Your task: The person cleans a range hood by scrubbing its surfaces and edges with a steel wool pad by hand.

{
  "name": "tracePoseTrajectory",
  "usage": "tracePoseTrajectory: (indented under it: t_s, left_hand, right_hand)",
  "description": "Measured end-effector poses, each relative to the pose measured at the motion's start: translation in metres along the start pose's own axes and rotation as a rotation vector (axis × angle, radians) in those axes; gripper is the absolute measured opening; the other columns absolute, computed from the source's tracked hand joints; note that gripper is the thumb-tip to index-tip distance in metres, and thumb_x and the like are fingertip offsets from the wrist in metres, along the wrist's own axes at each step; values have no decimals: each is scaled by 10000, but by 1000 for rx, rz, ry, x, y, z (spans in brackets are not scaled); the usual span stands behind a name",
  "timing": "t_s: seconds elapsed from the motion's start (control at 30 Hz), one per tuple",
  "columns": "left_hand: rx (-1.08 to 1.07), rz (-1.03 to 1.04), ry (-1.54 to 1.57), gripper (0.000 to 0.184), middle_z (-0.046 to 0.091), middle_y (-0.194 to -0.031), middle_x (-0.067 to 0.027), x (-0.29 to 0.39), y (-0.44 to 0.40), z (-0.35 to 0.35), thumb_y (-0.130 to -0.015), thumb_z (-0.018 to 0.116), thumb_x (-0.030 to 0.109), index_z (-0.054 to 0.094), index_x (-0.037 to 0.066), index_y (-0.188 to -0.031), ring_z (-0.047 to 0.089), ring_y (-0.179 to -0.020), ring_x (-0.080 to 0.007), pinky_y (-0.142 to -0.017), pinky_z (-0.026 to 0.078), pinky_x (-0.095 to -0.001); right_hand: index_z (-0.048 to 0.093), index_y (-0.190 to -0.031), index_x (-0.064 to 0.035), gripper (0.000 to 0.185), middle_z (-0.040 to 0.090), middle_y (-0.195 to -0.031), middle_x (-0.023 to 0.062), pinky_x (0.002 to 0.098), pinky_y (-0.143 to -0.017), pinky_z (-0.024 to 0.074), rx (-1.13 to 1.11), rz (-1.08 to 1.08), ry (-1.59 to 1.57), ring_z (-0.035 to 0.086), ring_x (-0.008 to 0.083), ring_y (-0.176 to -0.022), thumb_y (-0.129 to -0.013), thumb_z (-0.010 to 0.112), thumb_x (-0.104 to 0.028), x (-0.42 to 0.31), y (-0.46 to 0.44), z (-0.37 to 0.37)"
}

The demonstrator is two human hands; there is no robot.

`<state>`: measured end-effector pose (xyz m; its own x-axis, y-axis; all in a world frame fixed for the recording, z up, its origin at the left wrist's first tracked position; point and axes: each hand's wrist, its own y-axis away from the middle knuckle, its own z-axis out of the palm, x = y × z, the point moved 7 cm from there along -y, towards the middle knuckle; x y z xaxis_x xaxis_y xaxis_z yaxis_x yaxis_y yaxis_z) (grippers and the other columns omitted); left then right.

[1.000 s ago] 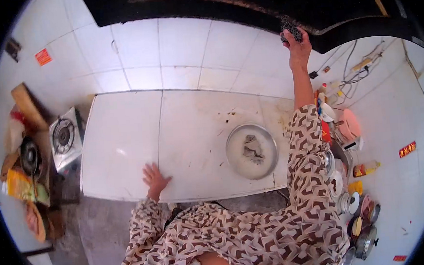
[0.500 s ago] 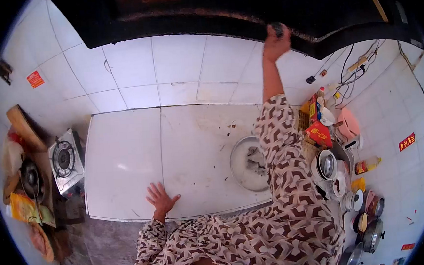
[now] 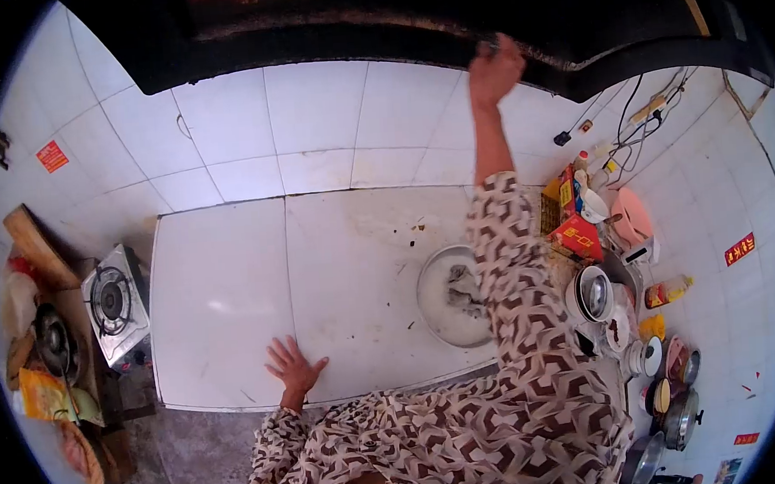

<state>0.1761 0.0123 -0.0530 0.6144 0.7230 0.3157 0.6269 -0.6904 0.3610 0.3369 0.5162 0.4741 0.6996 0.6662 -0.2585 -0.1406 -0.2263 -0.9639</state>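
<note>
Raised high, my right hand (image 3: 496, 68) is closed around a dark scouring pad (image 3: 487, 48), mostly hidden by the fingers, against the lower edge of the black range hood (image 3: 340, 45). My left hand (image 3: 295, 367) lies with fingers spread on the front edge of the white tabletop (image 3: 223, 305). A round metal basin (image 3: 436, 314) stands on the tabletop below my right arm, partly covered by the sleeve. In its cloudy water rests a grey cloth (image 3: 464, 289). Small dark crumbs lie behind the basin.
At the left are a gas stove (image 3: 112, 300), a wok (image 3: 53, 338) and a wooden board (image 3: 40, 245). Along the right stand a red box (image 3: 577, 236), stacked bowls (image 3: 595, 294), a pink basket (image 3: 632, 218) and several pots (image 3: 681, 419). Cables (image 3: 655, 119) hang on the tiled wall.
My right hand has moved left along the hood's edge, still gripping the pad. The camera view has shifted, showing more of the hood. My left hand stays flat on the tabletop.
</note>
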Motion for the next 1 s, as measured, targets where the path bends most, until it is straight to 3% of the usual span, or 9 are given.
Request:
tracePoseTrajectory:
  t_s: [0.13,0.23,0.37,0.57,0.67,0.77,0.9,0.93,1.0]
  left_hand:
    - [26,4,-37,1202,-118,-1538,-250,1,0,5,-705,642,706,6,75,-1507,-153,-1393,-477,-976,-6,-763]
    - [-8,5,-1,1195,-109,-1537,-255,4,2,-2,-705,638,709,27,67,-1506,-131,-1395,-483,-973,10,-765]
    - [-17,-21,-7,1169,-91,-1541,-264,13,5,-12,-713,626,703,50,66,-1506,-138,-1404,-463,-1005,-32,-737]
    - [72,32,-56,1187,-48,-1542,-264,4,-3,7,-702,628,716,51,67,-1510,-87,-1405,-476,-978,30,-763]
    - [74,37,-35,1182,-38,-1542,-263,4,-2,3,-700,632,712,59,71,-1510,-85,-1406,-474,-979,32,-763]
    - [75,33,-47,1166,-49,-1544,-258,11,1,-4,-712,624,706,59,71,-1510,-108,-1407,-465,-991,8,-751]
    - [13,3,6,1135,-71,-1548,-252,15,5,-16,-739,602,700,62,64,-1509,-141,-1411,-443,-1012,-25,-731]
    - [13,13,21,1132,-65,-1548,-253,15,7,-16,-740,600,700,67,63,-1509,-139,-1412,-443,-1012,-23,-730]
    - [24,21,-14,1124,-57,-1548,-253,19,5,-15,-742,599,697,76,63,-1509,-128,-1414,-442,-1014,-23,-728]
  right_hand:
    - [634,-1109,-84,367,644,-1085,129,418,-901,415,-71,-205,-88,581,318,-1023,-747,693,-86,-61,12,-2]
    - [645,-1096,-102,396,659,-1078,102,428,-868,456,-162,-450,137,604,316,-1014,-704,678,-50,1,-9,-13]
    - [653,-1044,-73,336,647,-1023,131,447,-763,468,-47,-70,-77,598,304,-892,-711,608,-57,49,-15,-18]
    - [647,-1047,-38,316,642,-1067,155,431,-900,461,-121,-198,-22,605,335,-1002,-732,664,-57,-76,8,-1]
    - [661,-1030,-69,288,647,-1080,131,434,-875,477,-235,-377,151,606,318,-1009,-744,638,-91,-5,-12,-12]
    - [657,-1027,-82,333,617,-1066,117,466,-749,469,-99,-174,106,581,329,-911,-695,648,-101,48,-22,-23]
    - [648,-927,-66,261,587,-1011,129,476,-722,470,56,11,-4,566,348,-892,-667,646,-92,-36,4,4]
    - [656,-939,-29,250,618,-1020,156,457,-855,463,-23,126,-59,580,362,-978,-700,643,-100,-61,10,4]
    - [648,-1030,-39,311,598,-1097,154,447,-875,443,-38,13,-76,567,354,-994,-726,647,-100,-102,22,10]
